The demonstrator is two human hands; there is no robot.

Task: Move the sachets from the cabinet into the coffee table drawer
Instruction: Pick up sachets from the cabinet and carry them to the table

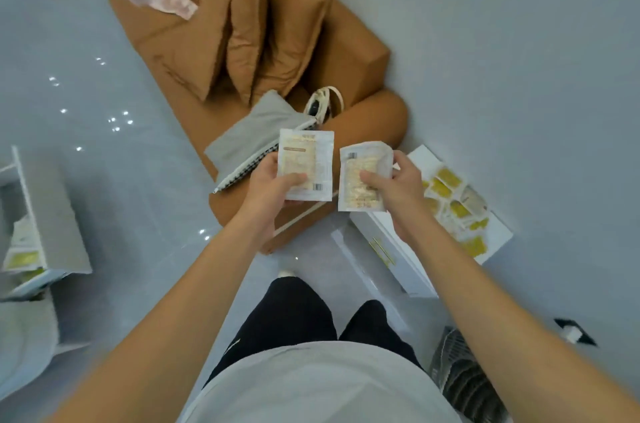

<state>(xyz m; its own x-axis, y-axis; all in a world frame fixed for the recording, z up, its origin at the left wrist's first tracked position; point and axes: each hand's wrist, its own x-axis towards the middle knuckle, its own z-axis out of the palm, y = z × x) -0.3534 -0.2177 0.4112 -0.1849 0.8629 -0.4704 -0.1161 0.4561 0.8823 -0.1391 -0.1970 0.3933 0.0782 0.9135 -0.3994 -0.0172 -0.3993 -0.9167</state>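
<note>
Two white sachets held up at frame centre, printed backs with barcodes facing camera. Left sachet (306, 164) flat, upright. Right sachet (363, 176) just beside it at 3 o'clock, slightly crumpled. Cabinet (408, 259) at 4 o'clock, white, more yellow-and-white sachets (453, 204) loose on top. Drawer (38, 218) at 9 o'clock, open, yellow sachets inside.

**Item count, head view**

Hands: 2. Left hand (273, 185) holds 1 sachet (306, 164); right hand (398, 187) holds 1 sachet (363, 176). Held total: 2.

Loose yellow sachets (453, 200) on the white cabinet (391, 239), right of centre: about 8; overlap prevents an exact count.

Sachets in open white drawer (52, 214), left edge: at least 2 (24, 258), blurred.

Brown sofa (277, 51): 1. Brown cushions (246, 31): 3. Grey pillow (256, 135): 1.
</note>
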